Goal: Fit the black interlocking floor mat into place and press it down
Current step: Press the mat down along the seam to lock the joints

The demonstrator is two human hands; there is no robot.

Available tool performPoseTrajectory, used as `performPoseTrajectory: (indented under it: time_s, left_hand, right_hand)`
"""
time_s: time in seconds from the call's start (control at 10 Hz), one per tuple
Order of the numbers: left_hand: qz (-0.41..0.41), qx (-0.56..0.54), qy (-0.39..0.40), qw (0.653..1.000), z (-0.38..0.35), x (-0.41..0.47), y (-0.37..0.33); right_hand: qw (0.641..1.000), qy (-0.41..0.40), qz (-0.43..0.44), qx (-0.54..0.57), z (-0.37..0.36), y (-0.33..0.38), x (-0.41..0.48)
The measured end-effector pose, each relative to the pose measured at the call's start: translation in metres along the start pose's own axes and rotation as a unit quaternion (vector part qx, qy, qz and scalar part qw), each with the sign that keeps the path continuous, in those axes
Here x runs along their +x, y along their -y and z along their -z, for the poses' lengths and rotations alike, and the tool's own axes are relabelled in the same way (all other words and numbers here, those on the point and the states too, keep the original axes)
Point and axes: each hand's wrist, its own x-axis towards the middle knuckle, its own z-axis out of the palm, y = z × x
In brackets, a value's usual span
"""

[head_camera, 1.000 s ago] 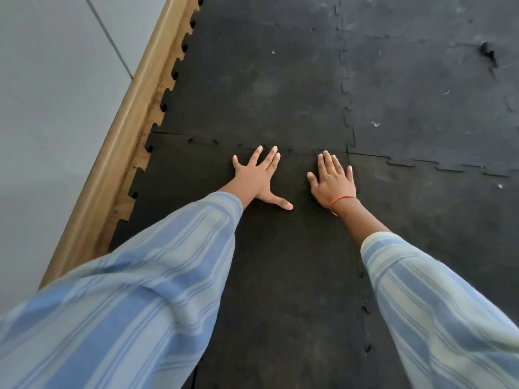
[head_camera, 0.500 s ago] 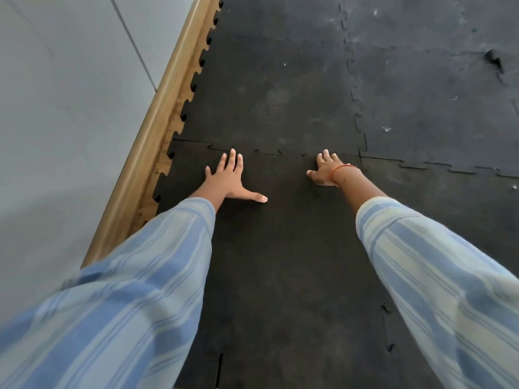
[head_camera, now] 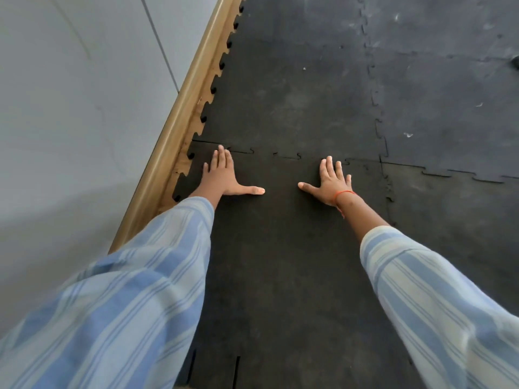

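A black interlocking floor mat (head_camera: 283, 262) lies flat under my arms, its far toothed edge meeting the mat beyond it along a jagged seam (head_camera: 286, 156). My left hand (head_camera: 224, 178) rests palm down near the mat's far left corner, fingers together and thumb stretched right. My right hand (head_camera: 331, 181), a red thread at its wrist, lies flat near the far right corner with fingers spread and thumb pointing left. Both hands hold nothing. Striped blue sleeves cover my forearms.
More black mats (head_camera: 449, 94) cover the floor ahead and to the right, joined by puzzle seams. A wooden skirting strip (head_camera: 179, 127) runs along the mats' left toothed edge at the foot of a grey wall (head_camera: 70, 122). Small white specks dot the far mats.
Both hands have moved apart along the far seam, the left toward the wall side and the right toward the right corner. The right hand, tilted up half a second ago, now lies flat.
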Motion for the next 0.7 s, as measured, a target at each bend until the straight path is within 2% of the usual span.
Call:
performPoseTrajectory:
  time_s: [0.1,0.3,0.5,0.6,0.7]
  left_hand:
    - [0.036,-0.013,0.004,0.999,0.003,0.004,0.030]
    - [0.038,0.010,0.021,0.999,0.005,0.008,0.029]
    - [0.043,0.009,0.026,0.999,-0.022,-0.025,0.004]
    - [0.043,0.003,0.023,0.999,-0.039,-0.041,-0.009]
    - [0.042,-0.001,0.080,0.996,-0.033,-0.064,-0.028]
  right_hand:
    - [0.998,-0.033,-0.035,-0.033,-0.008,-0.029,-0.015]
    - [0.998,-0.002,-0.048,-0.030,0.014,-0.061,-0.008]
    - [0.989,-0.096,-0.113,-0.005,-0.030,-0.085,-0.062]
    - [0.989,-0.076,-0.126,0.002,-0.032,-0.086,-0.075]
    - [0.991,-0.026,-0.127,0.012,-0.008,-0.088,-0.085]
